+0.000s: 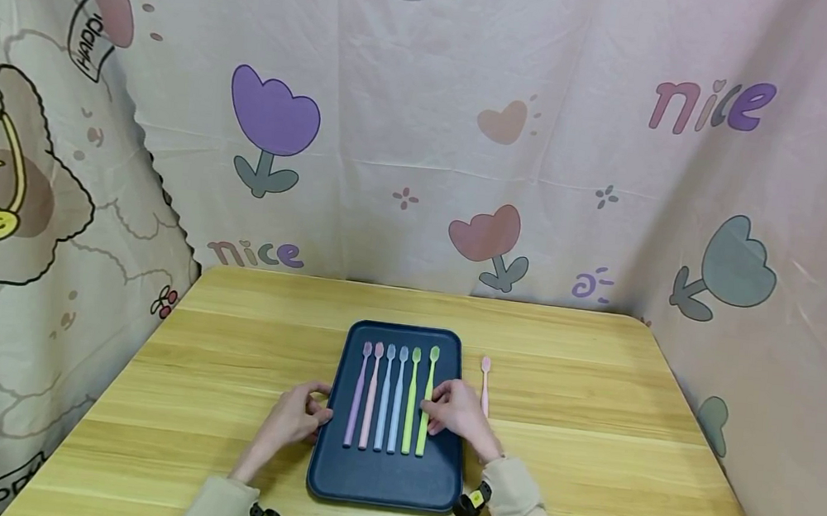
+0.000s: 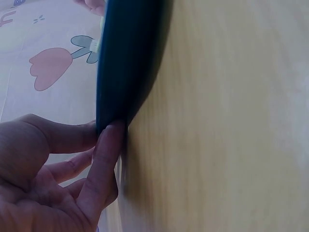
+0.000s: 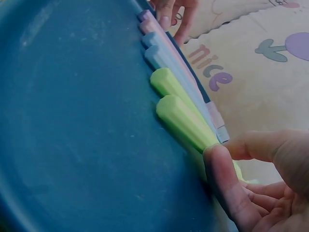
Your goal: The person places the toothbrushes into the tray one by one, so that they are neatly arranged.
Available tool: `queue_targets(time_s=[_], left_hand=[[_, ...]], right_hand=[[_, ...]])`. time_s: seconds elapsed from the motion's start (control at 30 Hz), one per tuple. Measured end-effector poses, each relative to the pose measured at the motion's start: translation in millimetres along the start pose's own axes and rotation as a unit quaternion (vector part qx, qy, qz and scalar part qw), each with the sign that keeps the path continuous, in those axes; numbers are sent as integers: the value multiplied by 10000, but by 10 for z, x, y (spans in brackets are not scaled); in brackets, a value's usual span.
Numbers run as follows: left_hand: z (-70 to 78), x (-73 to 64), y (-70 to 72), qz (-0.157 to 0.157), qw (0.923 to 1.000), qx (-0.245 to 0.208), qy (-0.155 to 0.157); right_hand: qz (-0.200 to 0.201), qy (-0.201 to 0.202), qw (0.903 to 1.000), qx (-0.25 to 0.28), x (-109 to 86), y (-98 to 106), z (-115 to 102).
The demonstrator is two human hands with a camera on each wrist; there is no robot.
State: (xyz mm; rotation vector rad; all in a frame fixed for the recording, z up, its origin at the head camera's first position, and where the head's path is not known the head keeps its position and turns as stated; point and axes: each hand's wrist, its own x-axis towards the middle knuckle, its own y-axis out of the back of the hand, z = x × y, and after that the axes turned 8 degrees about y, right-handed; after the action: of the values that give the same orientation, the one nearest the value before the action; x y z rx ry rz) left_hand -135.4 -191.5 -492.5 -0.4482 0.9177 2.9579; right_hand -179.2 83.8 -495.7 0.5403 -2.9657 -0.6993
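A dark blue tray (image 1: 384,481) lies on the table with a row of toothbrushes in it, heads toward the back. From left to right they are purple (image 1: 355,402), pink (image 1: 368,407), two blue (image 1: 389,409) and two green. My left hand (image 1: 295,417) pinches the tray's left rim between thumb and finger, as the left wrist view shows. With thumb and fingertips, my right hand (image 1: 460,412) holds the rightmost green toothbrush (image 3: 186,121) by its handle. Another pink toothbrush (image 1: 486,375) lies outside the tray on the right, its lower part hidden behind the right hand.
The wooden table (image 1: 590,441) reaches out on both sides of the tray. Behind it hangs a patterned cloth (image 1: 396,123), with further cloth along the left and right sides. Each wrist wears a black camera (image 1: 472,503).
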Motion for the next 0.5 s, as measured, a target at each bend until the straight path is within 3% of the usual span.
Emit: queue_targets(time_s=[0.5], left_hand=[[-4, -7, 2, -12, 10000, 42, -44]], right_hand=[[320, 112, 9978, -565, -15, -58, 7]])
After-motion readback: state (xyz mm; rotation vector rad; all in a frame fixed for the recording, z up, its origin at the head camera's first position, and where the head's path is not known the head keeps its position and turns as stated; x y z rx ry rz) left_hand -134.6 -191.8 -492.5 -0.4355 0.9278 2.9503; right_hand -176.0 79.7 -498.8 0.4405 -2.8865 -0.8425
